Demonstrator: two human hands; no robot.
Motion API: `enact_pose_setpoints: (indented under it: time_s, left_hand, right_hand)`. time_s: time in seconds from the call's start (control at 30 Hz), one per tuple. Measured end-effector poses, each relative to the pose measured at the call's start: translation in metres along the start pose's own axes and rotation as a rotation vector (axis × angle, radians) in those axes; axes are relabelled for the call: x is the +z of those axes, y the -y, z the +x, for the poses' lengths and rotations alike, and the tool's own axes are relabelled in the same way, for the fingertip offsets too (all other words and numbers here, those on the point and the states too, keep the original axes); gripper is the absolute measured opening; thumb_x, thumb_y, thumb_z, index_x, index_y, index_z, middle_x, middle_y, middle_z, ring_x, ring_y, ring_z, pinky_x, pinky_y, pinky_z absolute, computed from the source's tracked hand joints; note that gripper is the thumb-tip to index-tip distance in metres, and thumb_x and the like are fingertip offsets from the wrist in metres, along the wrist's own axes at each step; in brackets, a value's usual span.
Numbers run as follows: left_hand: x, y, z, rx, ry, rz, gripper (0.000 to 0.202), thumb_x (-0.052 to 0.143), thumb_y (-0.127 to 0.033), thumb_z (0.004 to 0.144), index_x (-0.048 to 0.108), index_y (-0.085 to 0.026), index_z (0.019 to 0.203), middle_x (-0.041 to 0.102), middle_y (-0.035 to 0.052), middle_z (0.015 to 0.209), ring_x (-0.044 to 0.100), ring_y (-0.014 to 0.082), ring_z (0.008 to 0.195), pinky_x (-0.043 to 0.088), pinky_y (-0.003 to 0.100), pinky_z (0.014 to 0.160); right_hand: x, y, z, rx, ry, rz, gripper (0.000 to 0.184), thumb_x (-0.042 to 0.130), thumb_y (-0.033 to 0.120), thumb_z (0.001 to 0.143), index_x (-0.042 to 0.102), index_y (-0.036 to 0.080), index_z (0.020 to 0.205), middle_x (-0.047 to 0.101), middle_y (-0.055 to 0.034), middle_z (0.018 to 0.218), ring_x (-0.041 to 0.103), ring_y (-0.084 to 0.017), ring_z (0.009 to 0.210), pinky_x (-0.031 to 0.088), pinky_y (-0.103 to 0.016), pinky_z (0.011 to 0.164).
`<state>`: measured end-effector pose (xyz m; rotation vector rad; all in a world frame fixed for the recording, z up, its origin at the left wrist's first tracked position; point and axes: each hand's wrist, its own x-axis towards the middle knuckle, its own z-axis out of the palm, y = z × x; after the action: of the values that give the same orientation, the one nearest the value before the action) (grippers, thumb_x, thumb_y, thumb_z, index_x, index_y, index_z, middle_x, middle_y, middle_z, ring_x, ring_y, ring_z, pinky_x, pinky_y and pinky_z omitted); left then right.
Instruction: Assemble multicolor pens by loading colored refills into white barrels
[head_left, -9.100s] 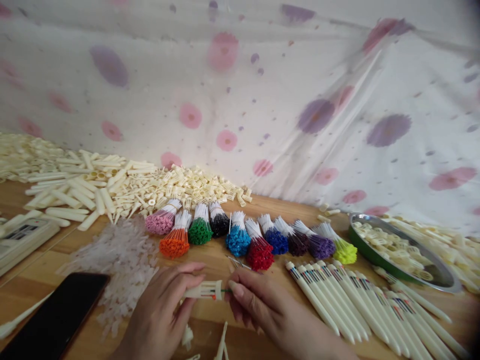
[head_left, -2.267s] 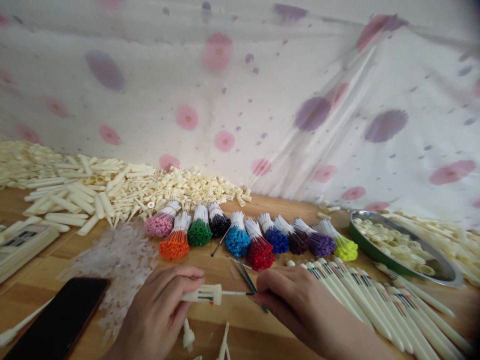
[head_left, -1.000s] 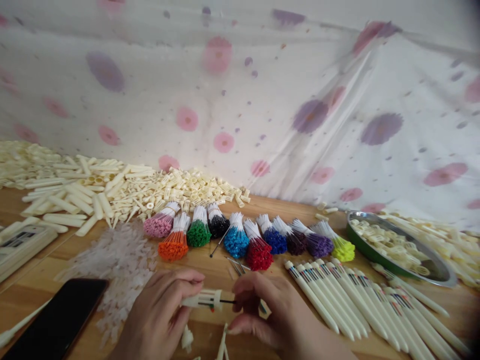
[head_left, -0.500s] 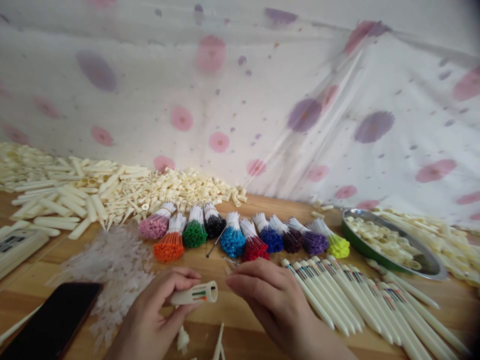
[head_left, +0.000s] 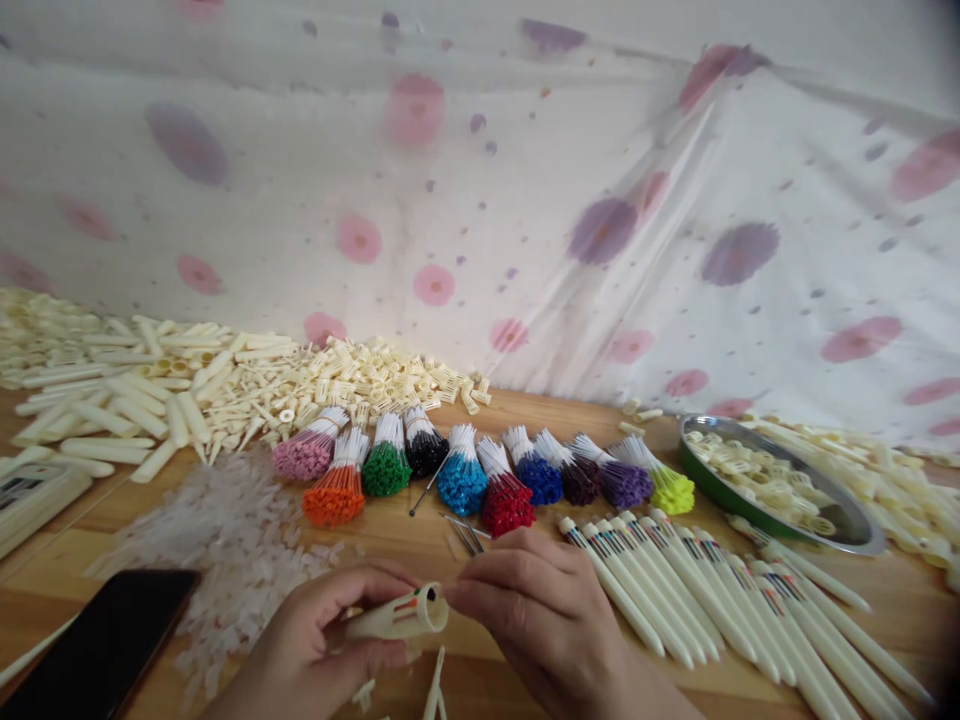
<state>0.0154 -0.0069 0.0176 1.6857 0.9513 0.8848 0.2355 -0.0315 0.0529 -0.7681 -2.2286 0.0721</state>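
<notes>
A: Where is the pen barrel (head_left: 396, 617)?

B: In the left hand (head_left: 315, 655), low at 6 o'clock. That grip is closed round the barrel's body with the thumb on top, and the open mouth is turned toward 3 o'clock. The right hand (head_left: 536, 615) has its fingertips bunched at that mouth. Its grip is nearly shut, but I cannot tell whether a refill sits between them.

A: What might go wrong?

B: My guess is that anything thin fed in there could miss its channel or bend, since the mouth is narrow and the fingers hide it. Tilting the barrel might also let the coloured pieces showing in its slots slide. The loose refills (head_left: 466, 530) at 12 o'clock from the hands lie near enough for a wrist to scatter them.

A: Containers?

B: There is 1 metal bowl (head_left: 724, 492), green outside, at 2 o'clock, with small cream ringed parts spread over its floor. Nothing else is contained:
- The 10 refill bundles (head_left: 461, 480) lie bunched on the bench (head_left: 390, 545) at 12 o'clock.
- The finished pens (head_left: 675, 590) lie in a row at 3 o'clock.
- The cream heaps (head_left: 150, 385) are at 10 o'clock.
- The clear bits (head_left: 225, 540) and a phone (head_left: 101, 640) are at 9 o'clock.
</notes>
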Motion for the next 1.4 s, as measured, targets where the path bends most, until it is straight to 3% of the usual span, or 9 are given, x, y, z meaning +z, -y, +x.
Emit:
enact_pose_setpoints:
  time_s: [0.33,0.47,0.6,0.77,0.9,0.97,1.1,1.27,1.4]
  left_hand:
    - [-0.001,0.013,-0.006,-0.024,0.049,-0.028,0.032,0.068,-0.014,0.066,0.072,-0.034,0.089,0.076,-0.0013,0.092,0.071,0.0223,0.085,0.058,0.032,0.072]
    - [-0.002,0.01,-0.003,-0.01,0.056,-0.03,0.033,0.068,-0.011,0.065,0.071,-0.035,0.087,0.076,-0.0036,0.089,0.071,0.0195,0.083,0.058,0.029,0.071]
    - [-0.003,0.008,-0.002,0.023,-0.027,0.04,0.024,0.066,-0.009,0.067,0.068,-0.029,0.082,0.074,-0.0019,0.089,0.071,0.0188,0.084,0.058,0.026,0.071]
    - [-0.005,0.014,-0.004,0.249,-0.198,0.354,0.02,0.057,-0.009,0.074,0.058,-0.027,0.083,0.07,-0.001,0.091,0.07,0.0162,0.084,0.057,0.023,0.067]
    - [-0.009,0.01,-0.006,0.601,-0.441,0.749,0.022,0.05,-0.006,0.075,0.057,-0.025,0.084,0.069,0.0003,0.086,0.067,0.0159,0.077,0.052,0.027,0.069]
    - [-0.013,0.008,-0.007,0.696,-0.503,0.885,0.02,0.05,-0.005,0.076,0.057,-0.023,0.082,0.069,0.0003,0.081,0.066,0.0157,0.073,0.048,0.029,0.071]
    - [-0.018,0.014,-0.009,0.79,-0.437,1.005,0.019,0.052,-0.006,0.079,0.06,-0.021,0.086,0.072,0.0006,0.083,0.067,0.0156,0.074,0.043,0.031,0.073]
    - [-0.018,0.019,-0.011,0.85,-0.386,1.054,0.016,0.052,-0.009,0.081,0.062,-0.02,0.087,0.073,0.0014,0.087,0.068,0.0157,0.076,0.043,0.031,0.076]
    - [-0.012,0.014,-0.011,0.828,-0.378,1.011,0.019,0.049,-0.005,0.082,0.062,-0.018,0.087,0.072,0.003,0.084,0.066,0.0161,0.077,0.041,0.031,0.075]
  right_hand:
    - [-0.008,0.007,0.007,-0.025,0.1,-0.039,0.025,0.039,0.016,0.095,0.061,0.012,0.106,0.069,-0.0086,0.086,0.059,-0.016,0.076,0.05,-0.03,0.068]
    - [-0.006,0.008,0.009,0.103,0.091,0.117,0.02,0.046,0.011,0.091,0.064,0.015,0.096,0.069,-0.0061,0.082,0.058,-0.015,0.072,0.048,-0.027,0.064]
    - [0.001,0.01,0.01,0.292,-0.079,0.25,0.013,0.057,0.009,0.084,0.067,0.016,0.081,0.067,-0.0044,0.074,0.06,-0.013,0.067,0.048,-0.023,0.06]
    - [0.018,0.015,0.006,0.476,-0.222,0.413,0.009,0.062,0.017,0.08,0.071,0.018,0.079,0.067,-0.0051,0.074,0.061,-0.013,0.064,0.049,-0.02,0.055]
    - [0.047,0.014,-0.004,0.814,-0.239,0.783,0.027,0.068,0.044,0.074,0.072,0.017,0.071,0.059,0.0002,0.058,0.047,-0.007,0.046,0.038,-0.016,0.04]
    - [0.06,0.012,-0.008,0.976,-0.183,1.013,0.035,0.072,0.052,0.064,0.073,0.017,0.071,0.056,0.0022,0.054,0.037,-0.004,0.039,0.031,-0.015,0.035]
    - [0.072,0.009,-0.011,1.138,-0.175,1.194,0.039,0.08,0.051,0.05,0.076,0.018,0.071,0.059,0.0017,0.057,0.033,-0.001,0.035,0.026,-0.014,0.031]
    - [0.071,0.01,-0.008,1.146,-0.228,1.212,0.036,0.085,0.046,0.041,0.077,0.02,0.065,0.06,0.0015,0.055,0.034,-0.001,0.033,0.025,-0.017,0.031]
    - [0.075,0.01,-0.007,1.081,-0.262,1.258,0.029,0.084,0.045,0.046,0.077,0.023,0.063,0.057,0.0025,0.052,0.032,-0.001,0.035,0.027,-0.018,0.036]
